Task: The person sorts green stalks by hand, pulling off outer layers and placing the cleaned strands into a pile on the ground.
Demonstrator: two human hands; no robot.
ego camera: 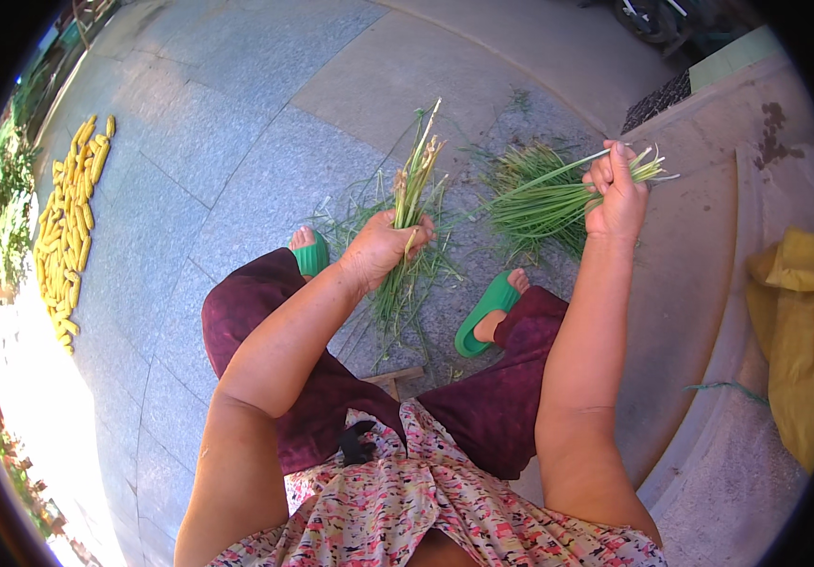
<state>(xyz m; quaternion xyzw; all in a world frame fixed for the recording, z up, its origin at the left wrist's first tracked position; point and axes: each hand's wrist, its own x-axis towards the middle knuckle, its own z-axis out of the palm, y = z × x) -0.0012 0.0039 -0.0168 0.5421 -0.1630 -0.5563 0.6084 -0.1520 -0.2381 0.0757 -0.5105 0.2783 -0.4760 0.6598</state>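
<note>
My left hand [396,244] is closed around a bunch of thin green stalks [417,173] with dry, yellowish ends pointing up and away from me. Out to the right, my right hand [616,184] grips a bundle of long green stalks [541,205], like chives or thin scallions, whose pale ends stick out on the hand's right side. Beneath that bundle lies a pile of similar greens [531,166] on the ground. Loose green scraps [407,305] are scattered on the paving between my feet, below my left hand.
Yellow corn cobs [70,227] lie spread on the stone paving at the left. My feet wear green slides [481,319]. Part of a wooden stool [396,375] shows between my legs. A yellow sack [803,340] is at the right by a raised ledge [718,283]; a wheeled vehicle [651,21] stands at the upper right.
</note>
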